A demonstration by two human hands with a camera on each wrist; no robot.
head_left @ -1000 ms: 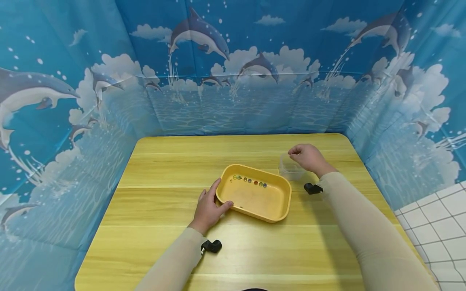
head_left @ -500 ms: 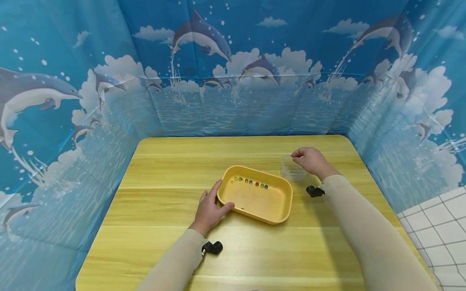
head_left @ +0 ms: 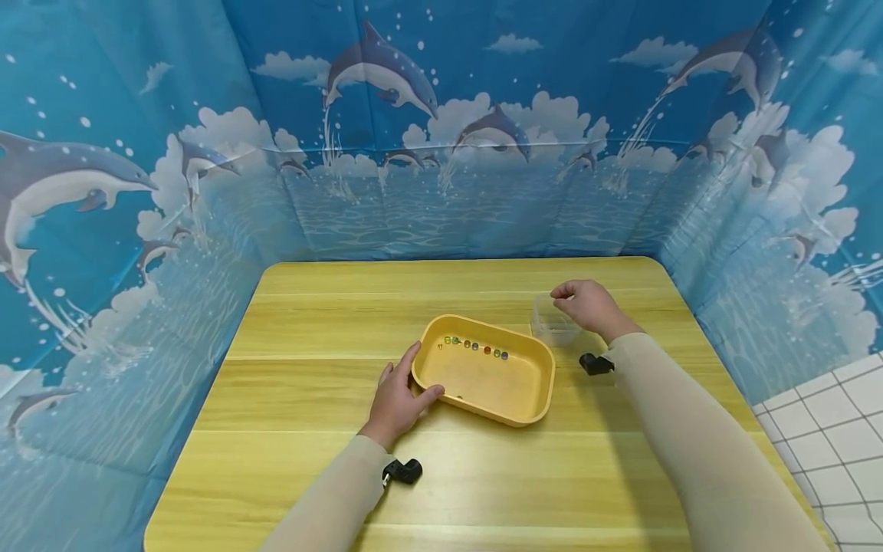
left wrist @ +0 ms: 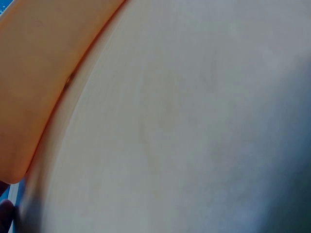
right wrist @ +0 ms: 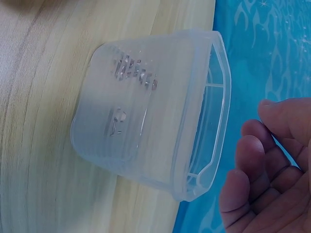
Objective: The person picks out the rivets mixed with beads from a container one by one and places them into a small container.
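A shallow yellow tray stands at the middle of the table, with a row of several small coloured glass beads along its far inner side. Its left corner is held by my left hand, thumb over the near rim and fingers along the outer side. Beyond the tray's right end is a clear plastic box, upright and without a lid, with small shiny shapes showing through its wall. My right hand hovers just above the box's opening, fingers loosely curled. Nothing shows between its thumb and fingertips in the right wrist view.
The yellow wood-grain table has rounded far corners. Blue dolphin curtains close off the back and sides. White tiles show at the lower right. Each sleeve carries a small black wrist camera.
Both hands, the tray and the box keep nearly the same places. The whole head view shifts slightly down and right between the first two frames.
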